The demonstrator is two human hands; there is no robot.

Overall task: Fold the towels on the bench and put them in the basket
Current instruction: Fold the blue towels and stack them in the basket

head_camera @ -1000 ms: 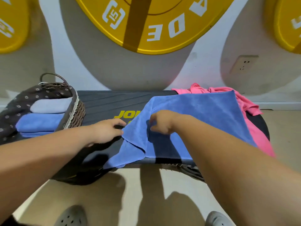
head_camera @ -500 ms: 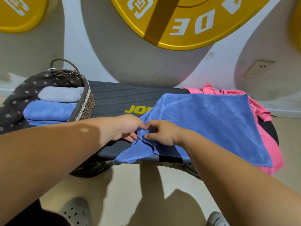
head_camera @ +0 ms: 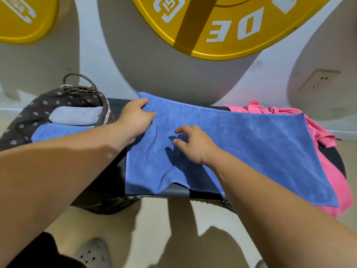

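A blue towel [head_camera: 251, 144] lies spread over the black bench [head_camera: 336, 161], its near edge hanging over the front. My left hand [head_camera: 135, 120] grips the towel's far left corner near the bench's back edge. Over the towel's middle is my right hand [head_camera: 193, 144], fingers loosely curled and holding nothing, just above or touching the cloth. A crumpled pink towel [head_camera: 328, 171] lies under the blue one at the right end. At the left stands a wicker basket [head_camera: 85, 88] with a dark flowered liner, holding a folded grey towel [head_camera: 75, 118] and a folded blue towel [head_camera: 58, 131].
The wall behind the bench carries large yellow discs [head_camera: 222, 26] and a power socket [head_camera: 318, 80]. The floor in front is beige. My grey shoe [head_camera: 92, 252] shows below the bench.
My left hand has carried the towel's left corner from the front edge up to the bench's back edge, spreading the cloth flat. My right hand let go and now hovers over the middle.
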